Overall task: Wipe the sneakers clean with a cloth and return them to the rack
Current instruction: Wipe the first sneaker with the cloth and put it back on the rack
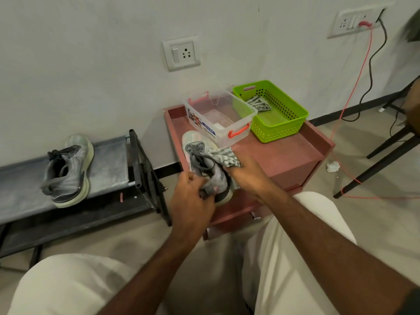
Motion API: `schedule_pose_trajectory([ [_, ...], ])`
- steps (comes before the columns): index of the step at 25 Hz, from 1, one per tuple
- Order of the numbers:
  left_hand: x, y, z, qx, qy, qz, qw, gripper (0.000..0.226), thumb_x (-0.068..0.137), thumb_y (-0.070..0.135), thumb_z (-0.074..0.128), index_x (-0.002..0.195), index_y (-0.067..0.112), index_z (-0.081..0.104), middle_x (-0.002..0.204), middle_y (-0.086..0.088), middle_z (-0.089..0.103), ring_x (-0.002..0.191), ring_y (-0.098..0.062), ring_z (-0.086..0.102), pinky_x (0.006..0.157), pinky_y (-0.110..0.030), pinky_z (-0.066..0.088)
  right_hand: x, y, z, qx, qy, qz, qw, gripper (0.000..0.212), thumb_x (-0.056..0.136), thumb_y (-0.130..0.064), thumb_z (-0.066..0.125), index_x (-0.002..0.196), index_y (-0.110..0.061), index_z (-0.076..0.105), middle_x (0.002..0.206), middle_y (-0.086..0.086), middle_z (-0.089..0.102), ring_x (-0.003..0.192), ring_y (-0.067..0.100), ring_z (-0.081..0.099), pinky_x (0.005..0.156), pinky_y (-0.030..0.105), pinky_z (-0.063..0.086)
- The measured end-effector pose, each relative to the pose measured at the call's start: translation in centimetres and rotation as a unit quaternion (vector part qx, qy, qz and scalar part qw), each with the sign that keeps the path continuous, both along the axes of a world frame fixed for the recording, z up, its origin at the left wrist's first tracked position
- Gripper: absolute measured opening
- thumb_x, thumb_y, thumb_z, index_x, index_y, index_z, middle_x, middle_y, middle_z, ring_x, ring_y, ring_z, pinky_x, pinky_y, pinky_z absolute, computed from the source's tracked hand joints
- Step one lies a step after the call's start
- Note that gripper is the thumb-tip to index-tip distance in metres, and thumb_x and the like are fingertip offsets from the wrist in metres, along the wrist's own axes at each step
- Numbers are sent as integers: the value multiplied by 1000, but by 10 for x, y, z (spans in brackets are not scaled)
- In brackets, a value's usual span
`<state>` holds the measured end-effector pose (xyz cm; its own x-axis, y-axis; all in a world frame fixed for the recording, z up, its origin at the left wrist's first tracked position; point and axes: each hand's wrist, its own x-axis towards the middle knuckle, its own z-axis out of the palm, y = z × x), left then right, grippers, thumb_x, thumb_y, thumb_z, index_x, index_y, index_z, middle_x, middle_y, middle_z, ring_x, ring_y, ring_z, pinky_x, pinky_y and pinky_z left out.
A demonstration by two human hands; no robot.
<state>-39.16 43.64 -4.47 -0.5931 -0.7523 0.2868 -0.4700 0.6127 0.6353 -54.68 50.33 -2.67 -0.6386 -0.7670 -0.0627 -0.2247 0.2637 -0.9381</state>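
My left hand (193, 196) grips the heel end of a grey sneaker (205, 164), fingers curled round its collar, and steadies it on the near edge of the red cabinet (286, 155). My right hand (246, 176) clutches a striped cloth (225, 156) and presses it against the shoe's right side, with a bunch of the fabric sticking out above my knuckles. The sneaker points away from me, toe toward the wall, dark laces loose on top and its pale sole showing at the heel. Just past the toe stands a clear box (218, 117) with orange latches, and touching its right side is a green basket (272, 110) with a second striped rag (259, 103) lying in it; both sit on the cabinet top. My knees in light trousers frame the bottom of the view. To the left, well apart from the cabinet, the other sneaker (68, 171) rests on the grey fabric shelf of the rack (109, 155), toe toward the wall. A wall socket (181, 53) is above the cabinet, and another socket panel (356, 21) at upper right has a red cable (354, 96) and a black cable (375, 71) hanging down to the floor, near dark chair legs (381, 164) and a crumpled white scrap (333, 166).
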Motion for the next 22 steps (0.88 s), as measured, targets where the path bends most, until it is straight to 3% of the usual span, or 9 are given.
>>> schedule_pose_trajectory([
  [2,4,-15,0,51,106,20,993,14,85,24,78,93,14,73,99,2,58,85,-9,57,76,-36,54,7,13,4,-32,85,-2,996,32,84,-16,59,107,-33,73,101,-22,73,99,-8,64,91,28,51],
  [3,9,-24,2,74,137,35,987,14,85,22,78,95,13,74,98,2,61,86,-8,59,79,-37,55,15,18,3,-59,119,15,991,43,79,-11,59,115,-32,72,116,-18,71,113,-5,61,99,28,48],
  [5,18,-35,4,118,157,62,979,17,86,17,78,102,13,75,98,2,64,90,-11,62,85,-41,55,34,21,-6,-116,191,81,971,59,73,6,60,125,-20,70,140,-5,60,139,7,44,116,30,35],
  [9,26,-41,5,158,149,53,975,21,86,14,76,107,15,73,101,2,66,95,-11,63,88,-40,55,46,13,-12,-156,274,147,937,60,73,14,59,129,-8,66,147,4,53,148,19,31,119,45,31],
  [12,22,-48,8,144,149,-10,978,14,88,12,74,100,17,73,97,4,68,89,-6,63,81,-32,55,35,10,-4,-119,342,164,918,56,76,1,57,129,-14,66,145,1,55,145,18,36,115,49,35],
  [15,18,-55,8,115,114,-36,986,5,88,18,70,84,16,74,76,5,67,73,-12,61,68,-39,52,19,0,13,-52,372,167,912,57,75,-21,44,128,-21,65,142,-6,57,138,13,45,113,40,37],
  [17,15,-56,5,133,104,-57,984,12,87,29,67,84,20,74,76,7,68,78,-16,63,70,-37,51,3,-15,19,-8,370,160,915,53,80,-23,43,129,-23,63,137,-4,61,130,15,53,109,36,41],
  [20,12,-57,0,129,87,-80,985,16,88,37,64,81,25,72,79,7,67,84,-17,62,72,-32,48,-31,-50,23,67,341,89,933,29,86,-18,53,113,-25,63,110,1,70,103,28,64,83,39,52],
  [22,14,-60,0,125,87,-84,985,13,91,34,66,82,27,71,79,5,66,82,-14,60,69,-22,43,-47,-66,23,68,306,-1,950,26,84,-26,52,108,-23,62,100,6,71,95,34,64,76,42,53],
])
